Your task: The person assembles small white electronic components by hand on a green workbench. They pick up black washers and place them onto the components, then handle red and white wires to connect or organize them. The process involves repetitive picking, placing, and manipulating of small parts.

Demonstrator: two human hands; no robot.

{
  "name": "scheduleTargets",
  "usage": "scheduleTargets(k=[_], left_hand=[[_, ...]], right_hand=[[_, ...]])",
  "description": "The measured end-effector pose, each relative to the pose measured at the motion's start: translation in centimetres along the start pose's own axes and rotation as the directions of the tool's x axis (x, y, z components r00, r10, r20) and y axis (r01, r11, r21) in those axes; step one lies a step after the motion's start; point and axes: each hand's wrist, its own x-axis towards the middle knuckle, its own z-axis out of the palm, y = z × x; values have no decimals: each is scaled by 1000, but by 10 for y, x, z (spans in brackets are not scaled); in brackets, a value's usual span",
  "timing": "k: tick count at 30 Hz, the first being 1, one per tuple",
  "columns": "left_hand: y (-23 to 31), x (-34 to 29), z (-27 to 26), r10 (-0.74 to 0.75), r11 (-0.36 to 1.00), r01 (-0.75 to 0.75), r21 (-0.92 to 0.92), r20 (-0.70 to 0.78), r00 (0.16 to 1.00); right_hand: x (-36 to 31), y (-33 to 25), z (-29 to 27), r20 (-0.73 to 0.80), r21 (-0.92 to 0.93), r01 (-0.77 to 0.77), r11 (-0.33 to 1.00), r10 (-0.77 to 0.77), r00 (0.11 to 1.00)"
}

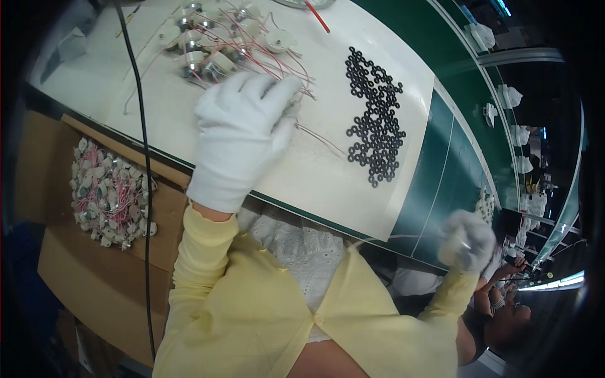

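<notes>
My left hand (246, 123), in a white glove, is over the white work surface (309, 186) with its fingers curled closed. Two thin pinkish leads (321, 138) stick out from beneath it on the right. They match the leads on the small motors (217, 63) heaped just beyond my fingers, which have silvery bodies and white caps. The body of the held motor is hidden by the glove. Far to the right, my gloved right hand (467, 242) hovers by the edge of the green surface. Motion blur smears its fingers, and a thin pale line leads toward it.
Many small black rings (378, 120) lie spread right of my left hand. A cardboard box (101, 264) at left holds a mass of wired motors (113, 195). A black cable (144, 132) hangs across the left side. A red stick (317, 17) lies far back. Another person (507, 315) sits at right.
</notes>
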Motion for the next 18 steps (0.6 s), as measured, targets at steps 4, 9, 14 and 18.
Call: scheduleTargets(k=[4,9,14,18], left_hand=[[-1,2,-1,20,999,-19,-35,17,1000],[-4,3,4,42,998,-43,-56,-19,999],[-3,3,6,54,998,-56,-24,-51,997],[0,2,2,30,999,-29,-32,21,999]], right_hand=[[-15,24,-1,136,635,-659,403,782,608],[-21,52,-12,240,752,-611,247,761,603],[-6,47,-9,-179,358,-755,550,834,522],[2,34,-4,-301,-441,-606,662,528,794]])
